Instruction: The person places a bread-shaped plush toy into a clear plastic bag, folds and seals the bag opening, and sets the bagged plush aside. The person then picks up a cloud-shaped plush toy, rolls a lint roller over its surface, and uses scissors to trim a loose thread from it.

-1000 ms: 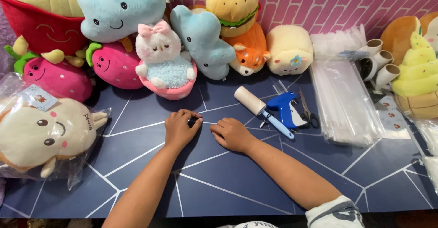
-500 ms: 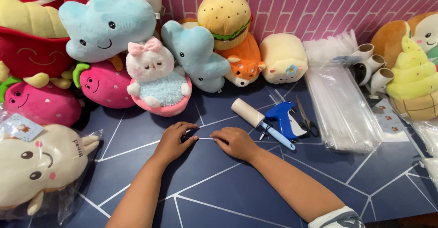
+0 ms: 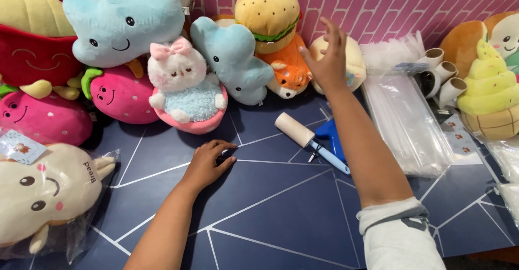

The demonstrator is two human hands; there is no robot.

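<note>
Covering cream plush (image 3: 354,59): right hand (image 3: 327,59), fingers spread | left hand (image 3: 208,162) grip unclear

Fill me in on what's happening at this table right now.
A person sits at a dark blue table lined with plush toys. Their right hand is raised with fingers spread, reaching toward the cream plush beside the burger plush. Their left hand lies flat on the table, over something small and dark I can't identify. A lint roller and a stack of clear bags lie to the right.
</note>
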